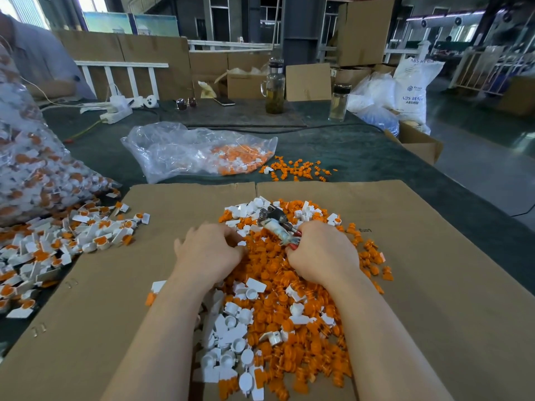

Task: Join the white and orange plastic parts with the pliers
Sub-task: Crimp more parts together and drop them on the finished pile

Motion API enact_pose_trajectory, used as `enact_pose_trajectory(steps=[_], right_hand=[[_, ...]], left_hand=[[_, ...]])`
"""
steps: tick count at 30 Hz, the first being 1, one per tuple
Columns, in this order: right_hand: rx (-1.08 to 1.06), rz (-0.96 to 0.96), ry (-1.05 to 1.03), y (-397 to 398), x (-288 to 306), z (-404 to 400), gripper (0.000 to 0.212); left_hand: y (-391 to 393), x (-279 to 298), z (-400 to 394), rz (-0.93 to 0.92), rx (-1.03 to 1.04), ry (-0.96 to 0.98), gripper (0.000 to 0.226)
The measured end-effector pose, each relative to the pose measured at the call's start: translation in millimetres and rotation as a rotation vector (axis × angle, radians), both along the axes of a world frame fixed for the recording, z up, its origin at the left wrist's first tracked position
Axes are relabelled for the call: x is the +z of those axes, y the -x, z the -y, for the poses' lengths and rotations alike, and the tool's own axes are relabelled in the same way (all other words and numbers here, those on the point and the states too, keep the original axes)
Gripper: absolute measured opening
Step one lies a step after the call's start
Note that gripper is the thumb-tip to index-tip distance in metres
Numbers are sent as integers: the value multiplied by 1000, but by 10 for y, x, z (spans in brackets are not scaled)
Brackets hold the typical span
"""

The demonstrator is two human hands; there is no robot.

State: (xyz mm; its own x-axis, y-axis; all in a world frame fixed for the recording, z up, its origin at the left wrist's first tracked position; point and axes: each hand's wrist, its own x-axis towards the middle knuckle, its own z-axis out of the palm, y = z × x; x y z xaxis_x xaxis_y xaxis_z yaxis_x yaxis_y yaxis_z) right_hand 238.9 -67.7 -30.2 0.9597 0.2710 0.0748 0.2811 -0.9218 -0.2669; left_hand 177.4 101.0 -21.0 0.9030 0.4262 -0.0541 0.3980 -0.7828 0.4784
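Pliers point(278, 227), gripped at the handles by the right hand point(320, 256), lay head up-left toward the left hand point(210, 253), whose curled fingers apparently pinched a part on the white-and-orange pile point(275, 285).

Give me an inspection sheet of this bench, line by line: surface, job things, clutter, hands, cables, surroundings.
Surface: flattened cardboard over a dark table.
Job's things: mixed pile of orange and white parts on the cardboard; pliers held above it.
Clutter: joined pieces at left; clear bag spilling orange parts; two bottles, phone, sunglasses at back.
Grips: right hand grips the pliers' handles; left hand curled in the pile, contents hidden.
Cables: power strip with leads; black cable along the table.
Surroundings: cardboard boxes, resin sacks, another person at left.
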Motion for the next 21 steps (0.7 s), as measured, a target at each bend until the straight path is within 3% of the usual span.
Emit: enact_pose_trajectory(steps=[2,5,9,13,21], right_hand=[[5,-10,1,0,4,0,15],[11,-22,-2,4,12,-3,14],[-9,-4,1,18,18,0,22],[-26,15,-10,18,17,9,32],[-27,40,-18,18,4,-5,24]], left_hand=[[6,15,6,43,9,22,6],[21,26,11,85,2,61,15],[21,23,20,177,-7,155,8],[26,57,44,337,8,403,10],[44,96,41,377,76,878,23]])
